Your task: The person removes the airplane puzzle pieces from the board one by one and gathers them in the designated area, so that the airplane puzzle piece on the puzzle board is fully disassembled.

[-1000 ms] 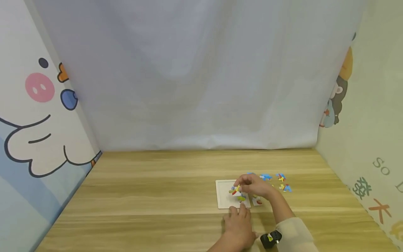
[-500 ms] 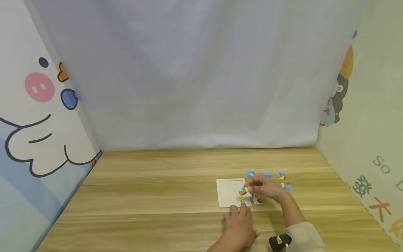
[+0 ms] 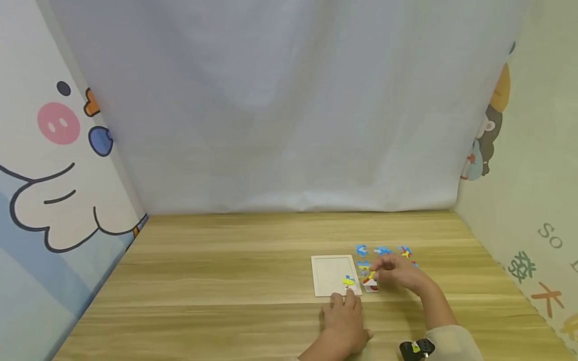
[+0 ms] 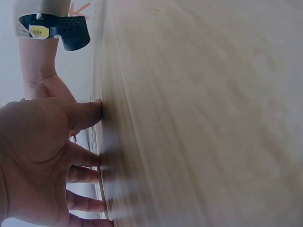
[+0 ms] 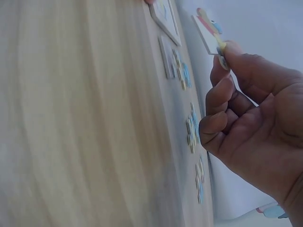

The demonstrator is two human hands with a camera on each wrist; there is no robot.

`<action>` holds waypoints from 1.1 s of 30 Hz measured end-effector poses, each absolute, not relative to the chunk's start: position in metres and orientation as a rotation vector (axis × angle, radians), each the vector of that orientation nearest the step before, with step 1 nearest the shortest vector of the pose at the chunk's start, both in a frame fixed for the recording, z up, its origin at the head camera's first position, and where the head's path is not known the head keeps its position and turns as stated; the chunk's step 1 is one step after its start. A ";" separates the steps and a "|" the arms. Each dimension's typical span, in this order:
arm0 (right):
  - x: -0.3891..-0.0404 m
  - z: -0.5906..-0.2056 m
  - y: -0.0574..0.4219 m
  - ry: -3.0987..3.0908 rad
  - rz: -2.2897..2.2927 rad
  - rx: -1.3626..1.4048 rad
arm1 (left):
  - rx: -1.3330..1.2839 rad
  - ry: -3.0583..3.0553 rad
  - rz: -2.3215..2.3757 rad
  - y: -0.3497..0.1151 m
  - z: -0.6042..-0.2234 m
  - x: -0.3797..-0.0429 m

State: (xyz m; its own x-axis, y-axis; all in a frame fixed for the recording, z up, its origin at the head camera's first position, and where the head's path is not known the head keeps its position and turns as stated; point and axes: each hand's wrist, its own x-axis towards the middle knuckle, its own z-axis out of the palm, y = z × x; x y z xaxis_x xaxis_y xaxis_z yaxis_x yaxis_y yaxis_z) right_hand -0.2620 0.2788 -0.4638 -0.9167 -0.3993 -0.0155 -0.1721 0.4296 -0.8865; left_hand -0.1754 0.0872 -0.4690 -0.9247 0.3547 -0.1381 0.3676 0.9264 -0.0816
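My right hand (image 3: pixel 399 273) pinches a jigsaw puzzle piece (image 5: pixel 206 33) between thumb and fingers, raised above the table in the right wrist view. White, red and yellow show on it. In the head view this hand is just right of a pale square puzzle tray (image 3: pixel 328 273), over the loose pieces. A yellow, blue and white piece (image 3: pixel 348 281) lies in the tray's near right corner. My left hand (image 3: pixel 343 321) rests palm down, fingers extended, with its fingertips at the tray's front edge. The left wrist view shows those fingers (image 4: pixel 85 203) reaching down to the surface.
Several loose puzzle pieces (image 3: pixel 383 250) lie on the wooden table (image 3: pixel 226 281) right of the tray, some partly hidden by my right hand. A pale curtain (image 3: pixel 289 150) hangs behind the table, and printed panels stand at both sides.
My right hand has carried the held puzzle piece rightward from over the tray to above the loose pieces. The left hand stays at the tray's front edge.
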 end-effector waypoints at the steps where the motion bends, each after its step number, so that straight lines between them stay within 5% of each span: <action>1: -0.262 -0.464 0.280 2.462 -1.481 -0.495 | 0.558 2.960 -0.160 0.087 -0.469 -0.176; 33: -0.245 -0.468 0.333 2.527 -1.436 -0.262 | 0.597 2.977 -0.198 0.086 -0.473 -0.177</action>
